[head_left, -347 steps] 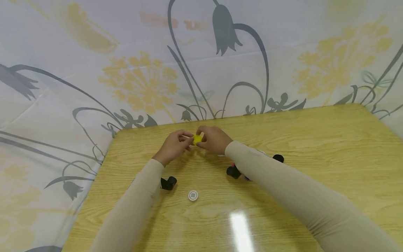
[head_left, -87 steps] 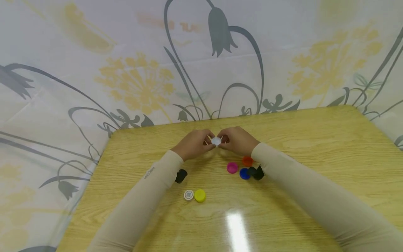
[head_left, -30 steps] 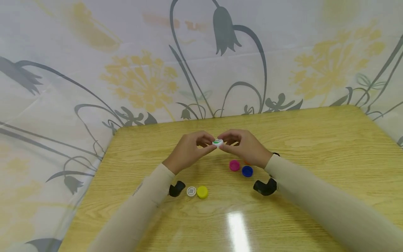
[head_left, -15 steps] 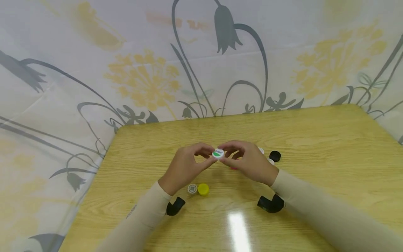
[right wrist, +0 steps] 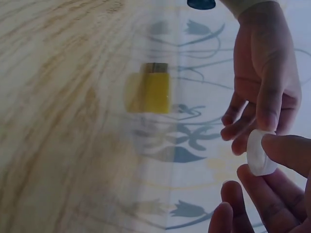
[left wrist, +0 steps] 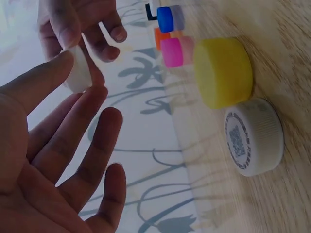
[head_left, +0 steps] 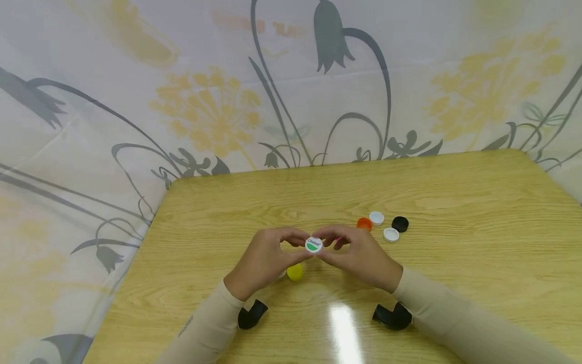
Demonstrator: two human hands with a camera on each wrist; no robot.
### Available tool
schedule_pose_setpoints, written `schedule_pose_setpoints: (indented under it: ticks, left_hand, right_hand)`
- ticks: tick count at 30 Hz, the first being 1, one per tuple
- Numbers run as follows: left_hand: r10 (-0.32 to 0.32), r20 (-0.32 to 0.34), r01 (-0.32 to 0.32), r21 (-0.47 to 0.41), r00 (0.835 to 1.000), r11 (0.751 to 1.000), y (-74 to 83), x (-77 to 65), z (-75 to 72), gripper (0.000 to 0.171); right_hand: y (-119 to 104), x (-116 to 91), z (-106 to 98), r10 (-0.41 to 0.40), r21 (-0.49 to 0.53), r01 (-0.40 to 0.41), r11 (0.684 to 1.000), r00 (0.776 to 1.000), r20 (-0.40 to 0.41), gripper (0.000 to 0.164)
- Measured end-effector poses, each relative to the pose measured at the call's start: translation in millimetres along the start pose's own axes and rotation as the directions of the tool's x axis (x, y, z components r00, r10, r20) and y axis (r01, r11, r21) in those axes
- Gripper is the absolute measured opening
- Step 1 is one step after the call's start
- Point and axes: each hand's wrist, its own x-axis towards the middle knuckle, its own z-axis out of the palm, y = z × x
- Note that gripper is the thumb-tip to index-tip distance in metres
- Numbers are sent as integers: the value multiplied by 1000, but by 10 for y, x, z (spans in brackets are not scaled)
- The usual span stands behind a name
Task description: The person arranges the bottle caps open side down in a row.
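Between my two hands, raised over the table, is a white bottle cap [head_left: 313,245] with a green mark and dark lettering on its top. My left hand [head_left: 263,260] pinches its left edge between thumb and fingertips. My right hand [head_left: 364,260] pinches the opposite edge in the same way. In the left wrist view the white cap [left wrist: 80,73] is seen edge-on, with the other fingers spread away from it. Below the left hand a yellow cap [head_left: 294,272] sits beside another white cap [left wrist: 255,138] with a printed code on its top.
Past my right hand lie an orange cap [head_left: 364,224], two white caps, one nearer [head_left: 391,234] and one farther [head_left: 376,218], and a black cap [head_left: 400,224]. Pink [left wrist: 172,52] and blue [left wrist: 165,19] caps show in the left wrist view. A flower-patterned curtain [head_left: 291,86] borders the wooden table [head_left: 454,202].
The yellow cap, earlier in my hands, now sits beside the coded white cap. Both hands now hold another white cap, brought nearer to me with its printed top turned up into view.
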Motion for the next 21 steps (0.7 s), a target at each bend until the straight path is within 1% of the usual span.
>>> schedule_pose_setpoints:
  ticks: [4,6,10,14,17,21]
  left_hand:
    - [-6,49,6,16,999,1000,-32,7,3,24]
    - [-5,72,3,38,997,999,-54,11,12,23]
    - [-33,135,21,94,990,995,-85,11,33,22]
    - [-62,185,37,138,981,990,-113,12,55,22]
    - [-62,200,31,153,978,988,-139,16,74,21]
    - [-45,200,8,178,979,984,-168,24,107,19]
  right_hand:
    - [55,-5,43,7,-13,-7,1000,1000,26,28]
    - [88,-6,62,10,-25,-8,1000,999,48,28]
    - [143,-9,87,26,-24,-23,999,993,113,25]
    - [176,-7,89,47,-5,-47,999,981,186,24]
    - [192,-5,90,52,-3,-52,999,974,220,24]
    - [213,-5,102,50,-11,-48,999,970,239,25]
